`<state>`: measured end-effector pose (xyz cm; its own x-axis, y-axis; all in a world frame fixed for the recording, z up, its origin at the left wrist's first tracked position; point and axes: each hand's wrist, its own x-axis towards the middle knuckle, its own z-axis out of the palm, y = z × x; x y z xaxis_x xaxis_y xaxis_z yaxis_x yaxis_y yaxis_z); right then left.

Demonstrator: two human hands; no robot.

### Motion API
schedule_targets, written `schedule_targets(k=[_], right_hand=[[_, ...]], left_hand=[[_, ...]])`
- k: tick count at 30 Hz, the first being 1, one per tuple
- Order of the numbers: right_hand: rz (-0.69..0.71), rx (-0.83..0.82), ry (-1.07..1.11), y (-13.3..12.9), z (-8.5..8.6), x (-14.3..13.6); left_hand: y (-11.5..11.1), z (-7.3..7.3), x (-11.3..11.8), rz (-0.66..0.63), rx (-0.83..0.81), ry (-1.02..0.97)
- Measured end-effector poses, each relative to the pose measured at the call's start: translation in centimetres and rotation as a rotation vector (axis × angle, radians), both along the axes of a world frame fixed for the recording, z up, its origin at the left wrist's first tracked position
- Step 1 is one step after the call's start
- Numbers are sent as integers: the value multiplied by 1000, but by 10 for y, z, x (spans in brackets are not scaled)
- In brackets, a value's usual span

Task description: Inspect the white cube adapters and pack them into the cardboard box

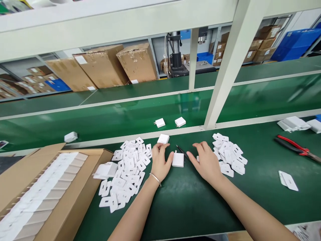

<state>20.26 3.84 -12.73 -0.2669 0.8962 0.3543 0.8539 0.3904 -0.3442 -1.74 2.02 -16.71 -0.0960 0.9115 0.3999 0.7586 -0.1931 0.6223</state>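
A white charger block [178, 160] lies on the green bench between my hands, its prongs pointing away. My left hand [159, 161] is on its left, thumb and fingers apart; the fingertips reach a second white charger [163, 139], and I cannot tell whether they touch it. To the right rests my right hand [206, 161], fingers spread, nothing gripped. Beside its thumb lies a thin black pointed tool [182, 151], partly covered. A small white piece shows behind that thumb. Loose white plates with slots form a large pile [130, 170] at left and a smaller pile [228, 154] at right.
An open carton [75, 187] with dividers stands at left. Two more chargers [159, 123] sit on the green belt beyond the bench rail. Red-black pliers [293, 146] and stacked white pieces [294, 124] are at right. A slanted white post [225, 73] rises ahead.
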Motion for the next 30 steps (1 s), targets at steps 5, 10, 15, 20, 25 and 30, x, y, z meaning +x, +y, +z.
schedule_targets(k=[5,10,15,20,25,30], right_hand=[[-159,-105,-103,8,0,14],[101,-187,171,12,-2,12],[154,-146,232,17,-9,11],[172,-68,62,27,-16,23],[188,-77,23,33,-21,28],[118,-65,94,37,-25,30]], left_hand=[[6,-1,0,93,49,90],[9,-7,-1,40,3,117],[7,-8,-8,106,73,39],[1,-15,-21,21,-8,95],[0,-10,-30,-26,-70,165],[-6,18,-19,-40,63,-70]])
